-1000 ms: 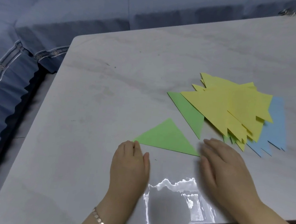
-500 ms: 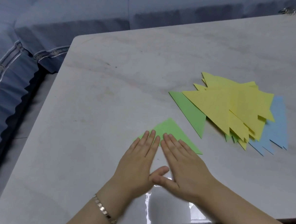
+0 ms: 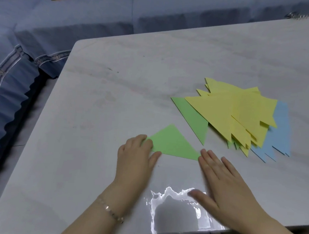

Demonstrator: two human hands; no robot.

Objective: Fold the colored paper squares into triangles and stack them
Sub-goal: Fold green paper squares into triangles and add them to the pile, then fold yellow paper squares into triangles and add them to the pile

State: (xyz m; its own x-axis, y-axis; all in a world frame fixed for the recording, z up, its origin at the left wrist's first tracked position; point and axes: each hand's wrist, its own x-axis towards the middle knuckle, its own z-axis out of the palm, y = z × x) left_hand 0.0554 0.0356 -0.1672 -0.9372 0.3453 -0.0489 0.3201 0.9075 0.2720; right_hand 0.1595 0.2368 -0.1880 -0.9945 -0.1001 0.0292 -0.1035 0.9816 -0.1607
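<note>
now, green triangle (image 3: 172, 143) lies flat on the pale marbled worktop (image 3: 134, 79), near its front edge. the long axis is its near edge, running left to right and dipping slightly rightward; the apex points away from the person. left hand (image 3: 134, 157): fingers bent, tips pressing the left corner, thumb beside the long edge. right hand (image 3: 224, 182): flat, fingers straight and a little spread, tips touching the right corner; slightly blurred. the stack of folded triangles (image 3: 238, 115) sits right and farther back, close but apart, yellow on top with green and blue showing beneath. bare worktop lies left and beyond. glare patch (image 3: 176, 209) between the forearms. blue sofa (image 3: 65, 19) behind and left.
</note>
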